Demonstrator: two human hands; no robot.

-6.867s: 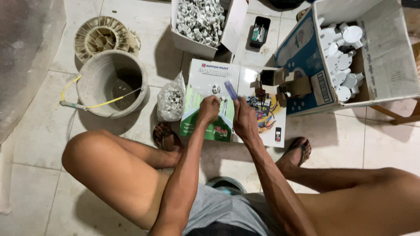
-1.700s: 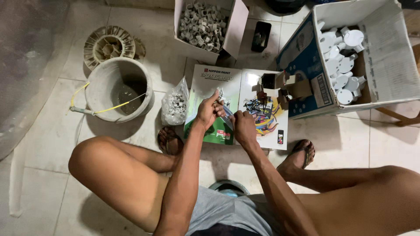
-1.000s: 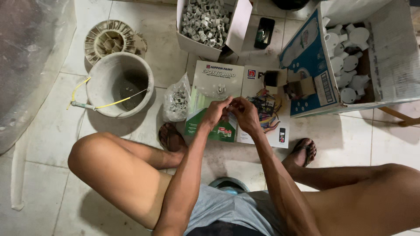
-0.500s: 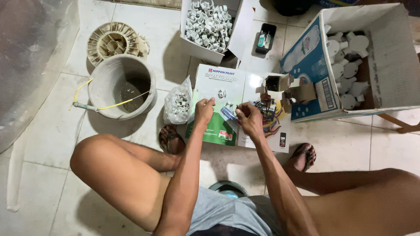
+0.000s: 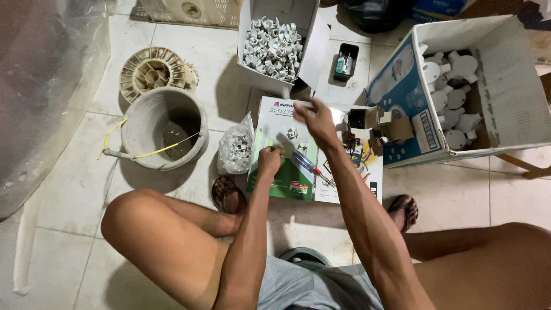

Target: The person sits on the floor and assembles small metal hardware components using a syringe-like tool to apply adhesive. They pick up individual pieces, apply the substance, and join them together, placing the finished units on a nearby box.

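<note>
Screwdriver (image 5: 299,162), pinched in the left hand (image 5: 268,159), slants across the green box's (image 5: 274,181) middle; right hand (image 5: 315,119), fingers closed on a small white clip (image 5: 304,103), hovers at the far edge.

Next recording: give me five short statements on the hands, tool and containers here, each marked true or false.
1. The left hand holds a screwdriver with a red and clear handle. True.
2. The right hand rests inside the grey bucket. False: it is raised over the flat white-and-green carton, towards the box of white pipe clips.
3. The bucket stands at the person's left. True.
4. The blue-sided carton holds cables. False: it holds white round junction boxes.
5. The clear bag of clips lies inside the bucket. False: it sits on the floor beside it.
</note>
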